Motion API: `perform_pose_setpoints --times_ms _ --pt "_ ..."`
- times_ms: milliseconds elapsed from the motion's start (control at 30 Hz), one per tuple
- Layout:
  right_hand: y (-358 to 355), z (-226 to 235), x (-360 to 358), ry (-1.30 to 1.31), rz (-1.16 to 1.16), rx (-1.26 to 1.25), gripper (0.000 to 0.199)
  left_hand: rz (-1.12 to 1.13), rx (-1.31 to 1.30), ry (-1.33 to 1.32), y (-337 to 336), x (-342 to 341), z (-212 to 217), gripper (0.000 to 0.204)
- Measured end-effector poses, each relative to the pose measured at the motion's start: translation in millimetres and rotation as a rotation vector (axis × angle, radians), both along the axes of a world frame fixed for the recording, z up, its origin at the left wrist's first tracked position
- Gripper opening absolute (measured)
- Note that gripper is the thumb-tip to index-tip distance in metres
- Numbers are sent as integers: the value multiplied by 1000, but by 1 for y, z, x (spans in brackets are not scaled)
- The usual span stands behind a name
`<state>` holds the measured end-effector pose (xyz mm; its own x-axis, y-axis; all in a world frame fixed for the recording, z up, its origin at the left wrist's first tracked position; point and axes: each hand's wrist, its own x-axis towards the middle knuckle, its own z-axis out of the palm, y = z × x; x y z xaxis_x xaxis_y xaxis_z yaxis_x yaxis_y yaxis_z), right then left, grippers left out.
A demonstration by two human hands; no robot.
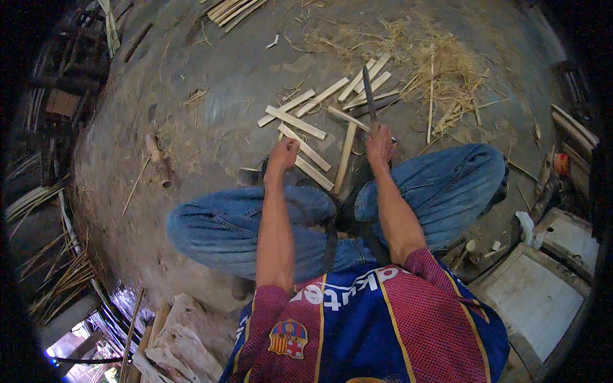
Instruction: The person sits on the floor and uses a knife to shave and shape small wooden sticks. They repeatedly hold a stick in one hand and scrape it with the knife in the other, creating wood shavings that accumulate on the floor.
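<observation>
My right hand [381, 145] is closed round a knife, its long dark blade [368, 92] pointing away from me. A short pale strip [348, 119] reaches from the left to the fingers of that hand; I cannot tell whether they grip it. My left hand [282, 155] is curled closed beside several flat, pale strips of split bamboo or wood [295, 122] on the floor. Whatever its fingers hold is hidden. Between my knees a longer strip [345, 158] slants up toward the right hand. More strips [331, 96] lie scattered just beyond.
Fine shavings [440, 83] are heaped at the far right. A bundle of strips [235, 11] lies at the far edge, and a bamboo piece [158, 159] rests on the floor at left. My crossed legs [242, 223] flank the work. White-topped panels [530, 300] stand at right.
</observation>
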<state>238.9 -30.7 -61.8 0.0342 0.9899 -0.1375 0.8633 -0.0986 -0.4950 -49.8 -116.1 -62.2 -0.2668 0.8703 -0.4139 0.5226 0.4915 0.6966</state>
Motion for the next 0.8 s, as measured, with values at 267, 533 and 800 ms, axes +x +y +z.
perform_pose_setpoints --times_ms 267,533,800 --pt "8 48 -27 248 -138 318 20 330 186 -398 15 8 36 39" --pt "-40 44 -71 284 438 284 29 867 321 -752 19 -2 94 49" --pt "-52 54 -83 325 574 413 22 1050 314 -689 7 -17 78 33"
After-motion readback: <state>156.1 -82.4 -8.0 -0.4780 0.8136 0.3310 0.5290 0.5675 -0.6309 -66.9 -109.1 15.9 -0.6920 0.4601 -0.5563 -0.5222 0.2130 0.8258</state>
